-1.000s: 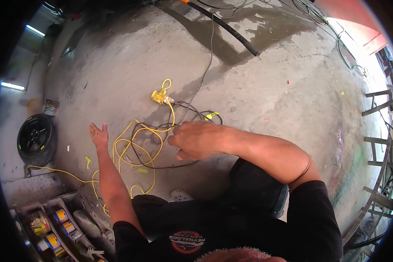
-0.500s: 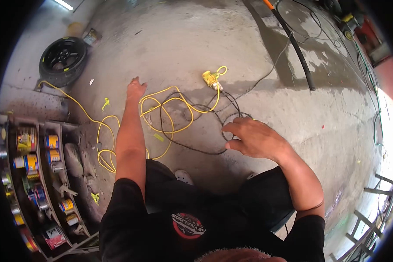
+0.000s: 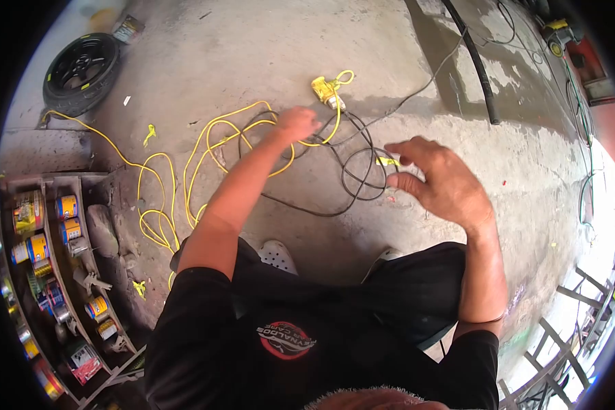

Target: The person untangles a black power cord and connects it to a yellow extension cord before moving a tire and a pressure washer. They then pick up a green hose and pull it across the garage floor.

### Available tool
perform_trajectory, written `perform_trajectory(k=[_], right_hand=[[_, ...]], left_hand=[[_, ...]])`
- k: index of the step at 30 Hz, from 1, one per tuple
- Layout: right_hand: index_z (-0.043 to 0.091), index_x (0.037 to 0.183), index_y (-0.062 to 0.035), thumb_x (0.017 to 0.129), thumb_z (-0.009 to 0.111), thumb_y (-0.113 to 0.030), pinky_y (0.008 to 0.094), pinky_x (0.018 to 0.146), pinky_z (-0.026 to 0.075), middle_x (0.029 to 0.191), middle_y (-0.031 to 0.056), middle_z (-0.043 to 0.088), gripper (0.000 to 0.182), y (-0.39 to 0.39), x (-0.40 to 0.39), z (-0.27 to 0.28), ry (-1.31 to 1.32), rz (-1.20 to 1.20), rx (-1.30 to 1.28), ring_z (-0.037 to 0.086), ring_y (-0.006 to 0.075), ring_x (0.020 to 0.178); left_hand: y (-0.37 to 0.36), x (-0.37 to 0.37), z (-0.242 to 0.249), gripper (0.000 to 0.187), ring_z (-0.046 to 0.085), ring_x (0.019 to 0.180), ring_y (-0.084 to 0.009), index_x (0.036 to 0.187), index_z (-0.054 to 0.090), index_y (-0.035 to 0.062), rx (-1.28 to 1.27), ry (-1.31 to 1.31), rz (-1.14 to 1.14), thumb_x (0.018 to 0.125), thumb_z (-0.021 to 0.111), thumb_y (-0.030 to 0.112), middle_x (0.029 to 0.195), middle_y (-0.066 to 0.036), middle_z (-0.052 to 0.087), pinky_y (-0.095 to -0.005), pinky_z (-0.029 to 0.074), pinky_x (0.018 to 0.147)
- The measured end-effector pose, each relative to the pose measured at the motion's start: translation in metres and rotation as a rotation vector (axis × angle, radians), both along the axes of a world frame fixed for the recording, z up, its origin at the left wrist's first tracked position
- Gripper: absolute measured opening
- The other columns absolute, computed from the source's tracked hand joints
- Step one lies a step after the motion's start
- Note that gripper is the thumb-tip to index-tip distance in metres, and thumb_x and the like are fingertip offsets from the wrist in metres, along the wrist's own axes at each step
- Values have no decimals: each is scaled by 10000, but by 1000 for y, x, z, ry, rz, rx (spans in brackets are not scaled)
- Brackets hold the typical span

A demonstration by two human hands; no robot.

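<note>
Reaching across the tangled cords, my left hand [image 3: 298, 124] is over the meeting of the yellow extension cord [image 3: 191, 156] and the black cable [image 3: 319, 214]. Its fingers are bunched and slightly blurred, so a grip cannot be made out. My right hand [image 3: 445, 179] hovers at the right edge of the black loops, thumb and fingers apart, holding nothing. A strip of yellow tape [image 3: 387, 162] lies near its fingertips. Beyond both hands sits the cord's yellow outlet end [image 3: 326, 90], with a light-coloured plug [image 3: 335, 102] at it.
A wheel with tire [image 3: 82, 72] lies at the far left. Shelves [image 3: 60, 273] of cans and tools stand at left. A thick black hose [image 3: 480, 68] crosses wet concrete at upper right. Metal frames [image 3: 560, 359] are at lower right; yellow tape scraps [image 3: 149, 134] dot the floor.
My left hand has swung right, from the left of the yellow loops to over the tangle. My right hand has shifted right, off the black cable. The view has moved slightly.
</note>
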State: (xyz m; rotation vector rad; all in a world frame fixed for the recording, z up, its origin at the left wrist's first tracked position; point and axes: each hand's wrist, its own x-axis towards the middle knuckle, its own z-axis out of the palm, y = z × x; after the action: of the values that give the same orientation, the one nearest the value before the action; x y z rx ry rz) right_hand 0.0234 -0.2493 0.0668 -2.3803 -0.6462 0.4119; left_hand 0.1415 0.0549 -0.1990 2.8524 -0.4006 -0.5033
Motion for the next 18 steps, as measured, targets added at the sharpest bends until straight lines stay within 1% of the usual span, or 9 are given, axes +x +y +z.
perform_trajectory(k=[3,6,8,9,10,13,14,16,18], right_hand=[[626,1111,-32,814,707,-243,410,777,489,933,165,646,374,-17,7,-3,-36,-108,39,618,341,892],[631,1113,-20,816,705,-242,409,767,496,928,175,658,378,-34,12,-10,-70,-165,24,631,340,877],[633,1108,-12,816,705,-238,409,766,497,932,182,659,376,-38,13,-9,-47,-160,26,634,340,873],[634,1105,-8,816,705,-235,409,766,498,934,186,659,375,-39,14,-9,-38,-156,31,636,340,872],[634,1101,-4,815,705,-232,409,767,499,935,190,659,373,-40,14,-10,-46,-151,51,638,340,872],[635,1095,3,813,705,-223,409,774,501,939,200,660,368,-43,15,-14,-61,-134,93,643,341,878],[634,1095,5,813,705,-221,410,778,502,940,203,661,368,-44,17,-16,-62,-129,95,644,341,884],[633,1099,4,814,703,-220,412,787,503,942,208,663,370,-46,20,-20,-71,-123,98,645,342,897],[633,1105,-1,816,701,-223,416,797,502,945,212,665,371,-46,21,-23,-87,-114,96,645,343,909]], left_hand=[[-49,-26,-31,468,641,955,-352,1082,627,46,-73,-91,153,828,635,439,1008,-202,670,-437,506,844],[-70,-39,-53,473,652,958,-332,1107,593,32,-271,-84,348,839,645,419,993,-205,677,-420,509,838],[-61,-30,-53,440,636,965,-355,1098,598,51,-348,70,351,850,620,413,990,-199,669,-440,493,845],[-54,-26,-49,424,628,968,-366,1094,601,61,-382,144,354,855,608,410,988,-196,664,-450,485,848],[-50,-22,-34,347,631,941,-375,1016,628,53,-430,159,433,869,593,366,974,-201,666,-448,486,814],[-28,-1,-14,284,651,839,-323,965,642,46,-378,121,487,889,575,311,901,-175,669,-422,509,725],[-24,1,-5,267,617,787,-260,965,641,43,-422,137,526,907,555,289,854,-133,644,-388,497,676],[-22,6,31,242,550,682,-134,966,639,38,-514,167,602,942,514,245,760,-50,595,-320,473,577],[-19,9,54,243,528,681,-134,970,641,38,-508,143,599,945,508,240,763,-36,574,-318,472,583]])
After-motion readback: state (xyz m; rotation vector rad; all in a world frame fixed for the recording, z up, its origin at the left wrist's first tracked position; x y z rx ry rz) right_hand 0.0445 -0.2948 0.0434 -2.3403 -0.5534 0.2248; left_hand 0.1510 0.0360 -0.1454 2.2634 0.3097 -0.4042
